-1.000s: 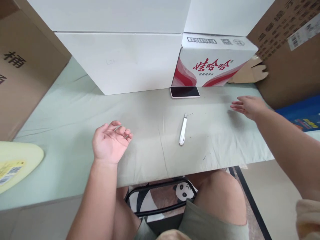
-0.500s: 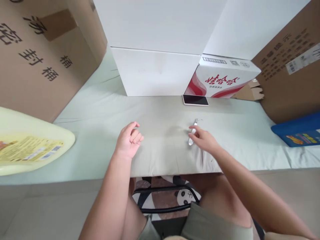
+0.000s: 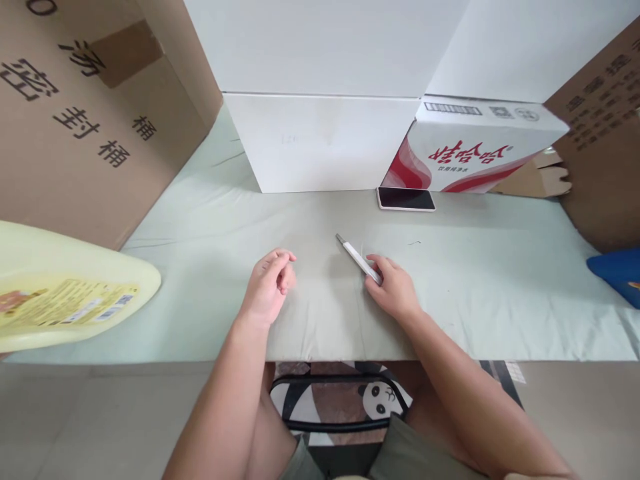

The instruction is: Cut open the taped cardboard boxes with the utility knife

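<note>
"Right grip (image 3: 393,283) first: what has it got, in the head camera's view?"

"Thumb and fingers are pinched on the rear end of a white utility knife (image 3: 359,258). Its metal tip points forward and to the left."

"Is the knife lifted clear of the tabletop (image 3: 215,307)?"

"Can't tell from this angle. It's over the middle stretch, which has a pale green cloth covering, and its tip lies between the two hands, farther forward than both."

"And the left grip (image 3: 270,283)?"

"Fingers folded together in a loose curl, thumb alongside. It's near the knife but apart from it."

"What's farther back?"

"One smartphone (image 3: 407,199), dark screen up, just in front of a purified-water carton (image 3: 465,170) with red lettering and red swooshes. Left of that carton stands a white box (image 3: 325,143). A short dark thread (image 3: 415,243) lies on the near side of the phone."

"Out at the sides?"

"On the left, a brown cardboard box (image 3: 115,193) printed with black characters, and nearer, a pale yellow plastic bottle (image 3: 135,270) with a label. On the right, a printed cardboard carton (image 3: 600,187), plus a blue package (image 3: 615,270) cut off by the edge of view."
</note>
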`<state>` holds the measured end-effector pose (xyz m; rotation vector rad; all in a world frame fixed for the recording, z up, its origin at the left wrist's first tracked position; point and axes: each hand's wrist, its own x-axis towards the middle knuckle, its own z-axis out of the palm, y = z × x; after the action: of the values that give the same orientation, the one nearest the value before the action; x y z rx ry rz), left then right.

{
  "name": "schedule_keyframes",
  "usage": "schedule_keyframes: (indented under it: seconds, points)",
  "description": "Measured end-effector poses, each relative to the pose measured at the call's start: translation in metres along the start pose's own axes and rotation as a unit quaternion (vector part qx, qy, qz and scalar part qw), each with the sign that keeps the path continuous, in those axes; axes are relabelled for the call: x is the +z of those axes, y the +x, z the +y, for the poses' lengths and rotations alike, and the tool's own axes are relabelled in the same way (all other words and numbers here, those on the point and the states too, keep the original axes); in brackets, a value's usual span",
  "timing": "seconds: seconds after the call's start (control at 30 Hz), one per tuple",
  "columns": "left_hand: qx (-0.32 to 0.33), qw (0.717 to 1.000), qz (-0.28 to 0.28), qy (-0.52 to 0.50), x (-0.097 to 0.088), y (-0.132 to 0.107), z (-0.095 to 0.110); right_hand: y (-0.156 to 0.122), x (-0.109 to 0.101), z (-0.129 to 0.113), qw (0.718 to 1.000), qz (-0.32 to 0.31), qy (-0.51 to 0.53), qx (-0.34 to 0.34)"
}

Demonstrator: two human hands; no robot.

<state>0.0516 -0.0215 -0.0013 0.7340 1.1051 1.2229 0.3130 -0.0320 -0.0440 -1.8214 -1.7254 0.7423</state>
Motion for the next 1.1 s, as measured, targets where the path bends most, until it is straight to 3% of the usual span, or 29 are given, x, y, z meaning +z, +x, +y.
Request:
schedule_keyframes:
  seconds: [0.23,0.37,0.43,0.67,0.87,1.1]
  points:
    - [-0.044,0.985,-0.092,0.137,0.027,-0.006,-0.019,-0.01,-0.001,-0.004,0.979,-0.037,0.195,0.055]
    - [-0.043,0.973,-0.14,0.176,0.038,-0.007,-0.032,-0.022,0.004,-0.007,0.916,-0.108,0.383,0.042]
    - [-0.035,0.974,-0.154,0.166,0.042,-0.006,-0.038,-0.027,0.007,-0.01,0.895,-0.139,0.421,0.044]
    - [-0.012,0.985,-0.127,0.113,0.046,0.0,-0.048,-0.032,0.011,-0.021,0.907,-0.19,0.373,0.035]
    - [-0.076,0.99,-0.118,0.005,0.042,-0.004,-0.036,-0.031,0.012,-0.017,0.922,-0.189,0.334,0.055]
    - [-0.083,0.991,-0.101,0.006,0.04,-0.005,-0.036,-0.031,0.017,-0.015,0.929,-0.183,0.316,0.056]
